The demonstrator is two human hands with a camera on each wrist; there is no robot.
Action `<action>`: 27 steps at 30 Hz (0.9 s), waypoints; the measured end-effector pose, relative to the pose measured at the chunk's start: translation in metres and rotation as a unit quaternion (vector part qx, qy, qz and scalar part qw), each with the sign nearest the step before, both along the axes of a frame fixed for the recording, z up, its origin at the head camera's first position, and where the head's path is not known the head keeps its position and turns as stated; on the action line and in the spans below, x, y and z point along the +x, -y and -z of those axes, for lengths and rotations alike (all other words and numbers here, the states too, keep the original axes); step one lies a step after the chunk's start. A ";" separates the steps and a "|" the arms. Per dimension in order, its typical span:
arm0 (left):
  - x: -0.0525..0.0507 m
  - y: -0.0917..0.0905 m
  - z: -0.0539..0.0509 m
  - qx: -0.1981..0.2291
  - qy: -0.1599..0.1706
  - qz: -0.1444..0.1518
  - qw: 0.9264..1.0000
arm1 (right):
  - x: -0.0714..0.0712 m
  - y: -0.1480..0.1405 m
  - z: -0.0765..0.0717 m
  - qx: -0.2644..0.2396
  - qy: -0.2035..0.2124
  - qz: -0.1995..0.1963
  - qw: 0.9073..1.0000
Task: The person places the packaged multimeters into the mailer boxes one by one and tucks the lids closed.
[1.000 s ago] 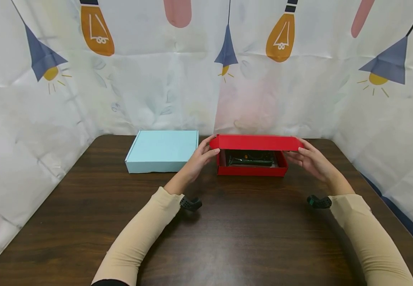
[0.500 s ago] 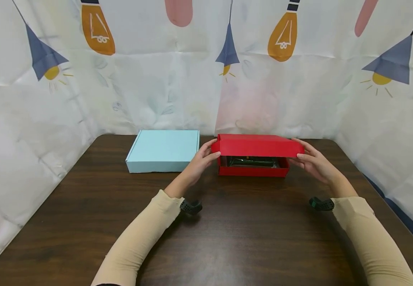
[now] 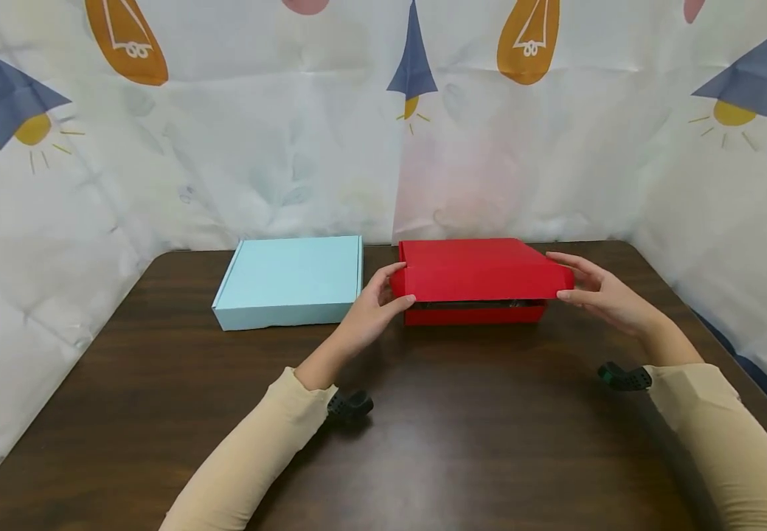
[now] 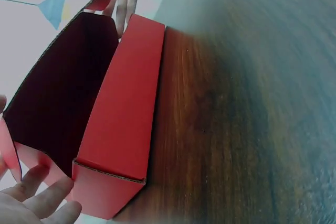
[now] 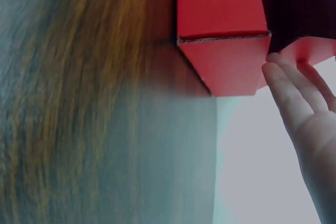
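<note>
A red cardboard box (image 3: 473, 316) stands near the table's far edge, its hinged lid (image 3: 483, 269) lowered almost onto it. Only a narrow dark gap shows under the lid's front flap in the head view, so the contents are mostly hidden. My left hand (image 3: 366, 317) holds the lid's left front corner, thumb at the front and fingers along the side. At the opposite corner, my right hand (image 3: 612, 299) holds the lid between thumb and fingers. Fingers (image 4: 47, 198) touch the box's side in the left wrist view, while the dark inside of the lid is visible there.
A closed light-blue box (image 3: 290, 276) lies left of the red one, close to my left hand. Both stand on a dark wooden table (image 3: 450, 428). A white curtain (image 3: 330, 162) printed with lamps and bulbs hangs right behind the table's far edge.
Both hands have brought the red lid down and forward, narrowing the front gap and covering the dark contents seen earlier. The head view has shifted slightly; the light-blue box stays on the table.
</note>
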State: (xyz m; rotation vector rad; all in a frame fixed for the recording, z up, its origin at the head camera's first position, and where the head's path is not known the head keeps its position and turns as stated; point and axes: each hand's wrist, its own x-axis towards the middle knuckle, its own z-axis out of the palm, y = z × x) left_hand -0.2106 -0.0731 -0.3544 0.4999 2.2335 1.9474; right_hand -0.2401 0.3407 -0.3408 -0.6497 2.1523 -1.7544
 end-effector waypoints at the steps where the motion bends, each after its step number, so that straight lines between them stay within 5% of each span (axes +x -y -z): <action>1: 0.001 0.001 0.001 -0.001 -0.002 -0.002 1.000 | 0.000 0.001 0.001 0.008 -0.001 0.004 1.000; 12: 0.004 -0.002 0.014 0.013 -0.001 -0.013 1.000 | 0.006 0.002 0.012 0.001 0.001 0.007 1.000; 27: 0.002 0.001 0.006 -0.005 -0.026 -0.031 0.999 | 0.002 0.008 0.002 -0.007 -0.009 0.012 1.000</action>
